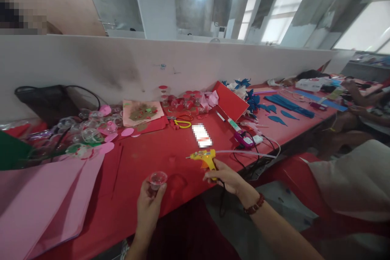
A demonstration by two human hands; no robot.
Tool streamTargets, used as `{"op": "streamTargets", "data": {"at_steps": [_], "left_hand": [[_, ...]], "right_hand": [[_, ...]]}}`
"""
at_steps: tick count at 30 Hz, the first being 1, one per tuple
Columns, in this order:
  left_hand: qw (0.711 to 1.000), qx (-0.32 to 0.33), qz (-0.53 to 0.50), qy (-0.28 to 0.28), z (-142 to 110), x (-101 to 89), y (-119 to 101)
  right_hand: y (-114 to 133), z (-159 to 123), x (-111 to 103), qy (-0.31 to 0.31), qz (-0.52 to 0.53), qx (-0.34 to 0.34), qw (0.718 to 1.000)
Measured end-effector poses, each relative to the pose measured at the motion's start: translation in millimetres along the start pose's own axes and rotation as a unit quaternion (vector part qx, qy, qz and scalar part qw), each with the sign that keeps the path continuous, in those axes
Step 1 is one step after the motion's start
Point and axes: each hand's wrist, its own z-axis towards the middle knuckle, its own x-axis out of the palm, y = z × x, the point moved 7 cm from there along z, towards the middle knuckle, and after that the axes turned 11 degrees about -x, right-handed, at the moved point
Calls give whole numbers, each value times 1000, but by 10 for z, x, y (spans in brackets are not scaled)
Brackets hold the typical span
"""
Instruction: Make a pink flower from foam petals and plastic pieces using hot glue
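My left hand (149, 203) grips a small clear plastic cup (158, 178) with a reddish rim, held above the front part of the red table (143, 154). To its right, my right hand (224, 174) is wrapped around the handle of a yellow glue gun (207, 156). The gun's nozzle points left, and a long clear glue stick (243, 153) trails out of its back to the right. A dark cord hangs below the handle. The gun and the cup are apart.
Scissors with yellow handles (183, 124) and a blurred-out phone (201, 135) lie behind the glue gun. Pink sheets (45, 203) and clear plastic cups (91, 134) fill the left. A purple power strip (245, 140), blue leaf cut-outs (277, 120) and a seated person's arm (362, 97) are at right.
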Motion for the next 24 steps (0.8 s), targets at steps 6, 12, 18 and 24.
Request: {"op": "streamTargets", "data": {"at_steps": [6,12,18,24], "left_hand": [[999,-37,1,-17,-25,-15,17],[999,-39,5,-17,1,-33,104],[998,-62,-10,-18,43,-43,235],[994,-99,17,-36,56,-86,293]], "right_hand": [[-10,337,-73,-80,-332,-58,938],[228,289,4,-95,-668,-43,737],[552,579,-57,-116,-699,-60,704],[570,1164,-236,-144,-713,12,686]]}}
